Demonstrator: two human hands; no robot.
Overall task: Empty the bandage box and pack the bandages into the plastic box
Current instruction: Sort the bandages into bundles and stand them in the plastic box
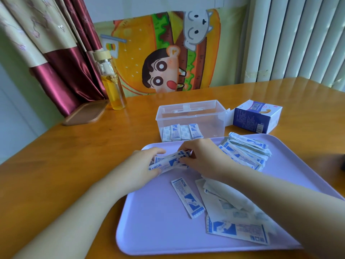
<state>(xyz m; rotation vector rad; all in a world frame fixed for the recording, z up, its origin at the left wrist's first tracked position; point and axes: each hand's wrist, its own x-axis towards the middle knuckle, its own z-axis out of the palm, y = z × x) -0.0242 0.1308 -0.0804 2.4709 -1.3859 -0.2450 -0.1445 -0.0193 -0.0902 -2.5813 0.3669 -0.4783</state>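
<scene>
Landmark: lavender tray (149,230) on the wooden counter (65,156); both hands over its far-left part, left hand (143,165) and right hand (203,157) each pinching an end of one small bundle of bandages (168,162), likely squaring the strips so they go in as a neat upright batch; neither hand is free or clenched empty.

Just beyond the tray's far edge sits the clear plastic box (190,116), lid off, with a short row of bandages standing on edge (180,132) at its near-left corner; rest of it looks empty, so packing seems early.

Bandage box (257,118) lies on its side beyond the tray's far-right corner, flap open toward the plastic box; appears emptied, inside not visible.

On the tray: tidy stack (246,152) at far right, loose single strip (187,197) near the middle, scattered pile (233,212) on the near-right part, partly under the right forearm; probably dumped there to sort on a contained surface.
</scene>
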